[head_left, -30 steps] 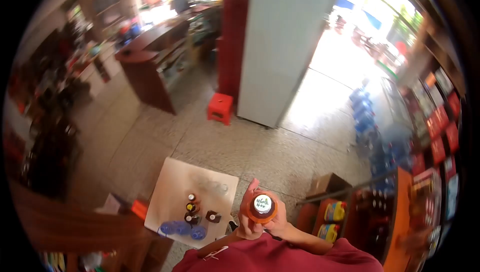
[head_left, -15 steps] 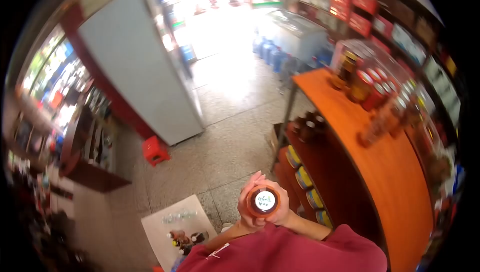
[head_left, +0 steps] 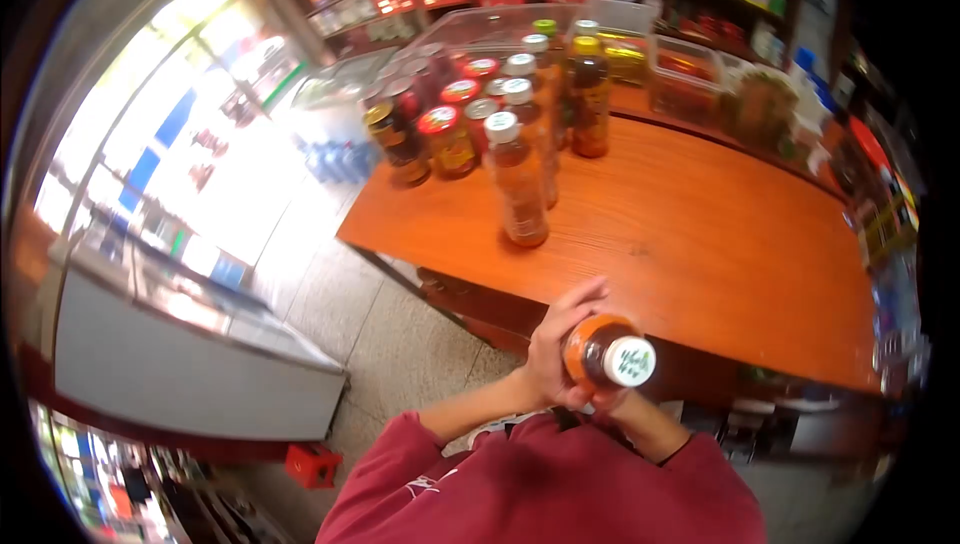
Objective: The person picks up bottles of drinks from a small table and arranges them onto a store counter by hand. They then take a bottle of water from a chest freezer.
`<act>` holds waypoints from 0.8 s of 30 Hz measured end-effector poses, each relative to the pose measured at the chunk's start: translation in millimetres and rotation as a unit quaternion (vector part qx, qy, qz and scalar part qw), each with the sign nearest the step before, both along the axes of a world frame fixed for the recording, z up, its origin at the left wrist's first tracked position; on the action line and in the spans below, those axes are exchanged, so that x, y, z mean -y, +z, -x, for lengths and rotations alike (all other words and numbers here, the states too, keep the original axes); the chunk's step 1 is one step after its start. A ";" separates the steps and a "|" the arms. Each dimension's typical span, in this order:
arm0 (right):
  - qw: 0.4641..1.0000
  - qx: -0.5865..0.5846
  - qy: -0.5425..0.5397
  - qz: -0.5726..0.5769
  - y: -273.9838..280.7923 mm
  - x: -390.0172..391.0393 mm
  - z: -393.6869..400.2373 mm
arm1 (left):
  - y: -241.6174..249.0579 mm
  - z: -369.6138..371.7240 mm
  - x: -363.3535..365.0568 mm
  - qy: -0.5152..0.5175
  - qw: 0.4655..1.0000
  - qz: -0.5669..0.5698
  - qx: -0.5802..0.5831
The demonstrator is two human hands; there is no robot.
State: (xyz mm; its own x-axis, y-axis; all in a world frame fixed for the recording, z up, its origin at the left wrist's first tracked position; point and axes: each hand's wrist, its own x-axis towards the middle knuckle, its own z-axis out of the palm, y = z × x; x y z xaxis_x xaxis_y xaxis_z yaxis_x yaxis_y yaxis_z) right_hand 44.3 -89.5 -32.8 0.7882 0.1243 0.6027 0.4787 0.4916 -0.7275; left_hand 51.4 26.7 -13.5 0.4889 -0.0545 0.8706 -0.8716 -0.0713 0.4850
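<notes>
- Worktop (head_left: 700, 214): orange, wood-grained; containers are grouped at its left and along its back edge.
- Person in a maroon top (head_left: 560, 489): positioned at the near side of the worktop. Step in hand, as judged: one bottle held up before the body. The next move is judged to call for a steady hold, with the base kept clear of the worktop's front edge.
- Clear plastic box (head_left: 685, 79): at the back edge; reddish contents, not identifiable. Just left of it, a second box (head_left: 625, 54) shows gold-coloured contents.
- White-capped bottle (head_left: 520, 194): upright, nearest of a row running toward the back; its fill cannot be told. Right of the row, a yellow-capped bottle (head_left: 590, 99) appears to hold dark amber liquid.
- Held bottle (head_left: 598, 336): in front of the worktop's near edge, tilted, top toward the viewer; dark near the neck, orange lower down — well apart from the row.
- Hands: together at the held bottle. The left hand (head_left: 550, 354) is wrapped on its side; the right hand (head_left: 606, 401) is mostly hidden — its grip cannot be told.
- Red-topped can (head_left: 452, 149): among others left of the row; contents hidden.
- White cap (head_left: 629, 361): seated on the held bottle; green marking, illegible.
</notes>
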 end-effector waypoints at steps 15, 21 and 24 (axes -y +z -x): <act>0.965 -0.046 -0.242 0.086 73.7 33.8 -138.6 | 44.8 -155.4 53.0 -0.104 0.988 0.055 -0.101; 0.974 -0.028 -0.213 0.068 48.9 10.2 -195.5 | 26.1 -191.0 39.8 0.045 0.994 0.065 -0.077; 0.977 -0.032 -0.197 0.076 40.7 -2.9 -211.8 | 21.5 -193.8 28.2 0.076 0.988 0.064 -0.120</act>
State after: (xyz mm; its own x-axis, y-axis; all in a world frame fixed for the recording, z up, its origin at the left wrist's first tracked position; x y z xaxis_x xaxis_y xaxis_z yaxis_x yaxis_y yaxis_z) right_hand 256.1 -86.6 8.0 0.8286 -0.1128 0.5483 0.5598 0.1631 -0.8124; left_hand 245.2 -1.4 8.0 0.6758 0.1380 0.7240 -0.7147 -0.1174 0.6895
